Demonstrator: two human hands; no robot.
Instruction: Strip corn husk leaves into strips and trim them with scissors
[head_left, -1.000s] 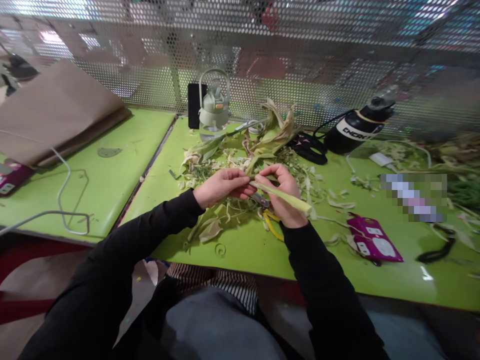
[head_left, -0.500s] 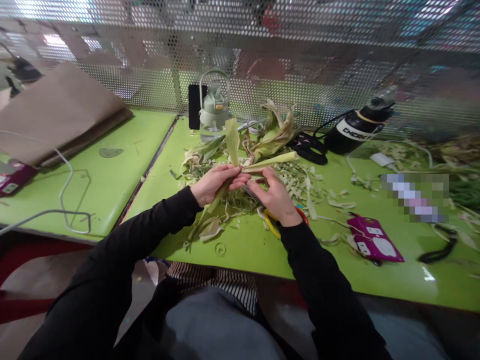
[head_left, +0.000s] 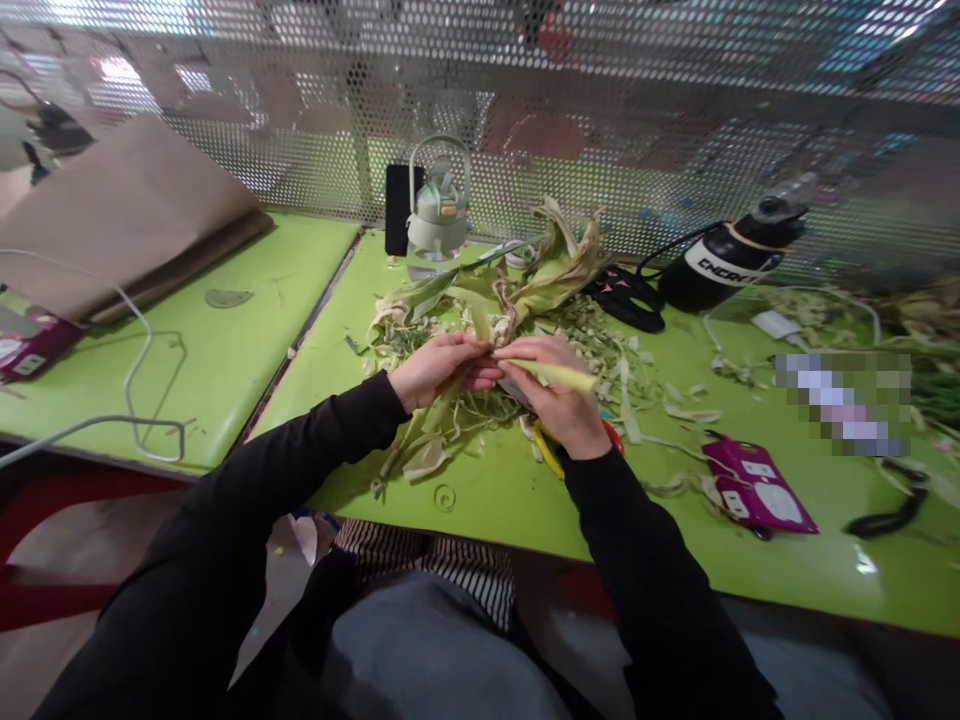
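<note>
My left hand (head_left: 435, 372) is closed, its fingertips pinching pale green corn husk strips (head_left: 556, 374) above the shreds. Fingertips of my right hand (head_left: 564, 412) meet them there and grip the same husk, whose folded end lies across the back of that hand. Scissors (head_left: 549, 452) with yellow and red handles hang in my right hand, blades partly hidden under the fingers. A heap of shredded husk (head_left: 600, 350) spreads beneath and behind both hands. Behind it lie larger, drier husk leaves (head_left: 562, 265).
At the back stand a phone (head_left: 397, 210), a clear bottle with a handle (head_left: 436, 225) and a tilted black bottle (head_left: 724, 262). A purple power strip (head_left: 761, 485) lies to the right. Brown paper (head_left: 142, 215) and a cable (head_left: 136, 350) are on the left. A perforated metal screen (head_left: 300, 150) borders the table.
The long husk strip has swung down from pointing right to lying over my right hand. The upright husk piece is lowered and leans back. My right fingertips have moved left, closer to the left ones.
</note>
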